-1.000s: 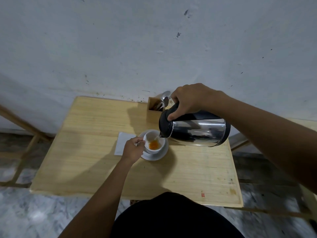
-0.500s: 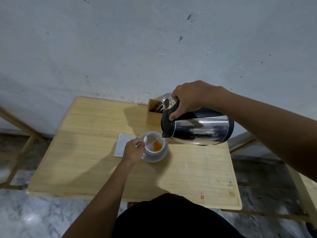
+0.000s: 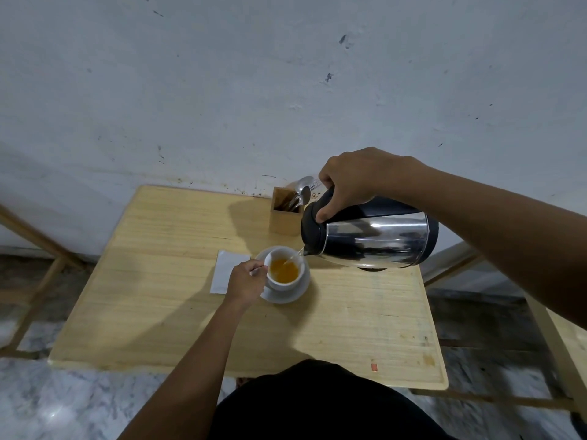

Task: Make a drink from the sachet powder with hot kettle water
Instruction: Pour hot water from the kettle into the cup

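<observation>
We are mid-pour: our right hand (image 3: 355,181) is wrapped around the black handle of the kettle (image 3: 371,239), whose long axis lies nearly level, spout at nine o'clock and just above the cup (image 3: 283,271). A thin stream falls into the orange liquid. The cup sits on its saucer (image 3: 287,295) at mid-bench (image 3: 158,296), with a white sachet (image 3: 227,271) just beside at nine o'clock. Our left hand (image 3: 246,281), closed at the cup's handle, steadies it from eight o'clock. We judge the cup roughly half full.
</observation>
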### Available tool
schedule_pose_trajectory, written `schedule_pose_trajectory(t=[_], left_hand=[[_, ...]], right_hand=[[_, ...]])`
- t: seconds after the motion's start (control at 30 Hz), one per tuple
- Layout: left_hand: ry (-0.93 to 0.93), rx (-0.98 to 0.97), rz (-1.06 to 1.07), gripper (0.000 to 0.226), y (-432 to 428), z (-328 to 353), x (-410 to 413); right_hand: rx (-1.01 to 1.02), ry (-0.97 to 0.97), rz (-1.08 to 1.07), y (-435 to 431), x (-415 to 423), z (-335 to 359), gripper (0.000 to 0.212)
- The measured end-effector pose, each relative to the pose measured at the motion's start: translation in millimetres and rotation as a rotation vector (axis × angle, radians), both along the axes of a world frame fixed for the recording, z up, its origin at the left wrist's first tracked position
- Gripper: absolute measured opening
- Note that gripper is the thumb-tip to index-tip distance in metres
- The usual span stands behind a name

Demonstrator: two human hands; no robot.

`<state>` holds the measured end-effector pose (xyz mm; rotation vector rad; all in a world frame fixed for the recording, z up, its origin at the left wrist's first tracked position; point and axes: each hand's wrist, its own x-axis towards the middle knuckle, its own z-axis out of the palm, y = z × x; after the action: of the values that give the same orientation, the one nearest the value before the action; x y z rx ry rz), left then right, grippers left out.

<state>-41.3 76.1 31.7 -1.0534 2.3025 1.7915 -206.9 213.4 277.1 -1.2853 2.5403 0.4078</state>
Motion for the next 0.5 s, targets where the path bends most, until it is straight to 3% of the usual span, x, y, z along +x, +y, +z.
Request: schedule_pose_trajectory(t=[0.5], left_hand=[[-0.007,0.006,0.004,0.024,0.5,1.7,-0.2]], right_hand=[[-0.001,0.009,-0.021,3.2,-2.5,5.2,0.056]])
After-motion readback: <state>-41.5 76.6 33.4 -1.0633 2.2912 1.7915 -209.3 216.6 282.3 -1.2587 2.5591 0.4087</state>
